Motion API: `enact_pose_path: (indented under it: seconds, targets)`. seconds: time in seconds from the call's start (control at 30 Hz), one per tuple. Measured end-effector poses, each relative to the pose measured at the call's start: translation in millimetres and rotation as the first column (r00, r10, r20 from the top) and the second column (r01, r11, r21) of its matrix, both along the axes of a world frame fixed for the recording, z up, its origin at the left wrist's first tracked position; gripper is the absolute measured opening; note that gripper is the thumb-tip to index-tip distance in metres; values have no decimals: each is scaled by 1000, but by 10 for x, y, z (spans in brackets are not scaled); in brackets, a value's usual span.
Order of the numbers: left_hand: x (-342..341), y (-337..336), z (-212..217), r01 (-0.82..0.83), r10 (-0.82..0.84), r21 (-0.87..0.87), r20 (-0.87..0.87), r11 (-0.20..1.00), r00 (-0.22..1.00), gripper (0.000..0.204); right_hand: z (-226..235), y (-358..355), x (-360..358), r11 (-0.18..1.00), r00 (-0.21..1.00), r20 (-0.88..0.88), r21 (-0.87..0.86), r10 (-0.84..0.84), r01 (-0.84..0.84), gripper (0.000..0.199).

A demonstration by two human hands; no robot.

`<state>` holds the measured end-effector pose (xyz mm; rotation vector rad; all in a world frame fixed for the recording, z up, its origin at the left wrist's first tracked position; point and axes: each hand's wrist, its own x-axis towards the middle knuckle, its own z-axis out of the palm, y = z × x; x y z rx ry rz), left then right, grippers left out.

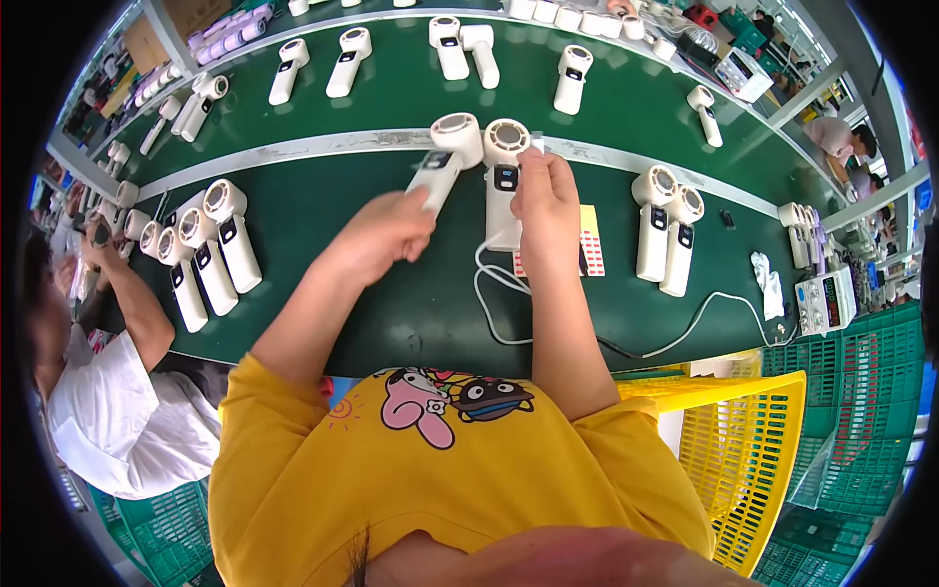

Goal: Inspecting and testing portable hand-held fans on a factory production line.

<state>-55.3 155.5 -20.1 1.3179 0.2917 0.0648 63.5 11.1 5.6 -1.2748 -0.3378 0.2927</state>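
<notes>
My left hand is closed round the handle of a white handheld fan, which tilts up to the right with its round head near the metal rail. That hand is slightly blurred. Beside it, a second white handheld fan has its dark display lit. My right hand is at this fan's right side, fingers curled together, and a small whitish piece shows at the fingertips. I cannot make out what it is. A white cable loops below the second fan. Behind my right wrist lies a sheet of red-and-white labels.
Several white fans stand at the left, two more at the right. Beyond the metal rail lies a green surface with spaced fans. A power supply and yellow basket are right; a co-worker sits left.
</notes>
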Motion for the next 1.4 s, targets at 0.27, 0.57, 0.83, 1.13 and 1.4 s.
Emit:
enact_pose_path:
  seconds: [0.27, 0.57, 0.83, 1.13, 1.4]
  targets:
    - [-606, -641, 323, -119, 130, 198, -43, 973, 991, 24, 167, -155, -173, 972, 958, 162, -28, 235, -234, 34]
    - [-696, -771, 265, -349, -27, 774, 426, 529, 904, 37, 297, -105, -400, 867, 723, -482, 334, 495, -371, 26]
    - [-659, -587, 246, 197, -118, -228, 317, 954, 941, 61, 259, -125, -421, 881, 899, 351, 294, 261, -370, 28]
    - [-1304, -321, 1023, -48, 119, -110, 858, 993, 500, 47, 175, -132, -309, 870, 858, 161, -4, 488, -494, 31]
    - [-1564, -266, 1236, -532, 356, -185, 903, 826, 240, 59, 132, -82, -357, 879, 847, 235, -106, 476, -464, 33]
